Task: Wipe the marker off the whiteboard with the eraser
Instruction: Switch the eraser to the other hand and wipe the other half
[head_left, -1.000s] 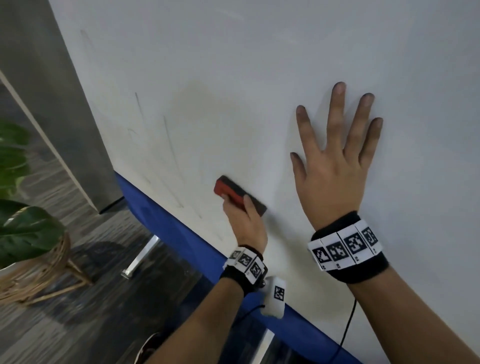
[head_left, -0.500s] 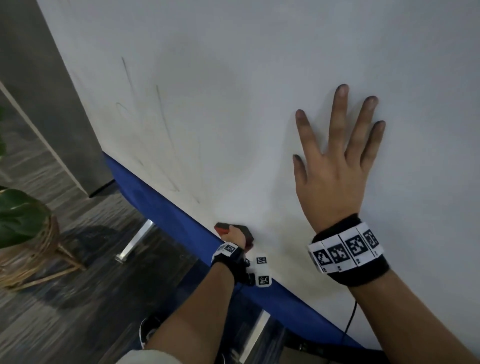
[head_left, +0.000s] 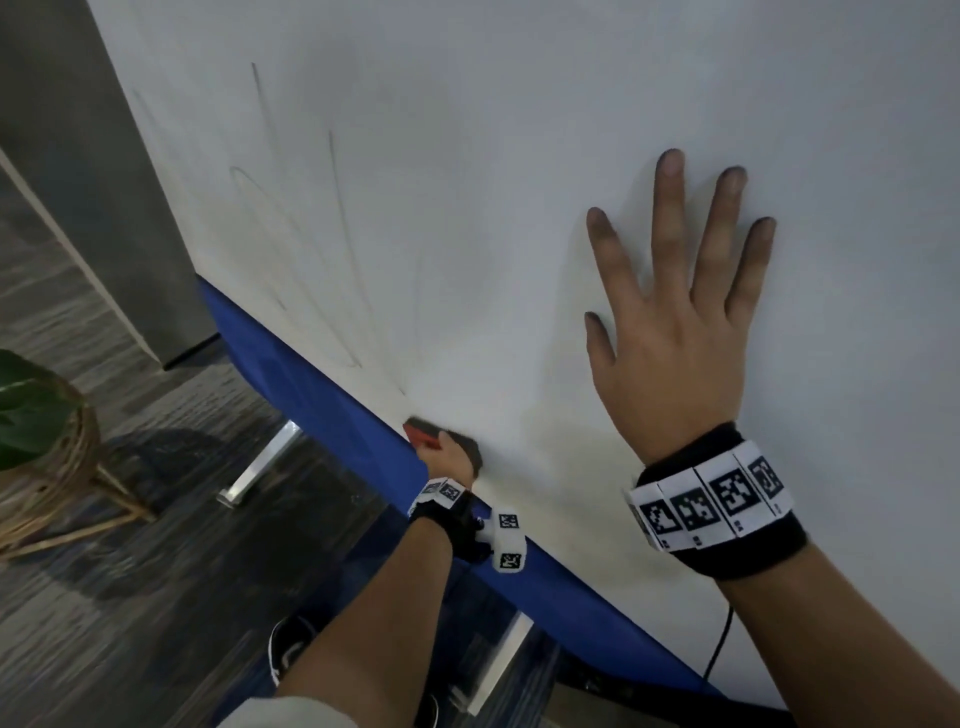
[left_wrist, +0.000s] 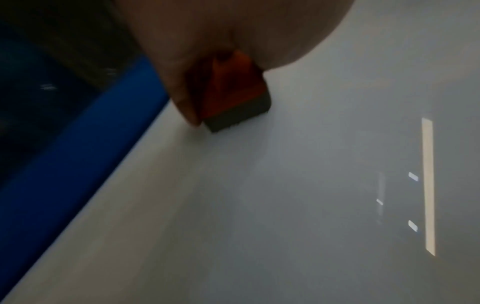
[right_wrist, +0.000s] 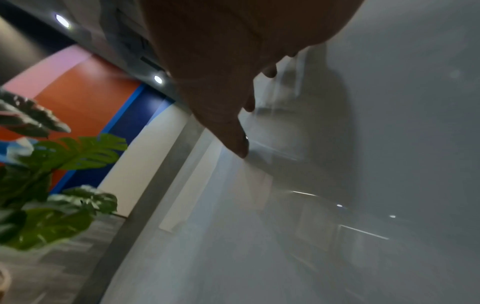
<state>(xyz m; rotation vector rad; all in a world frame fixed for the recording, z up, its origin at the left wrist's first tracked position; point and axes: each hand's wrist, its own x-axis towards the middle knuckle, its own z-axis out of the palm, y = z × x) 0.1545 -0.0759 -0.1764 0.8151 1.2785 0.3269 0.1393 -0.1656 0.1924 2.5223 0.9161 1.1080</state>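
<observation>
A white whiteboard (head_left: 493, 182) with a blue lower edge (head_left: 332, 415) stands above a grey wood-patterned floor (head_left: 130, 597). Faint marker strokes (head_left: 332, 208) run down its left part. A red-backed eraser (head_left: 441, 441) is pressed flat to the surface just above the blue edge, held there by the left hand (head_left: 452, 460); the left wrist view shows its dark felt face against the board. The right hand (head_left: 675, 332) lies flat on the whiteboard to the right, fingers spread. On the floor stand silver metal feet (head_left: 260, 467) and, at far left, a woven plant stand (head_left: 62, 478) with green leaves.
</observation>
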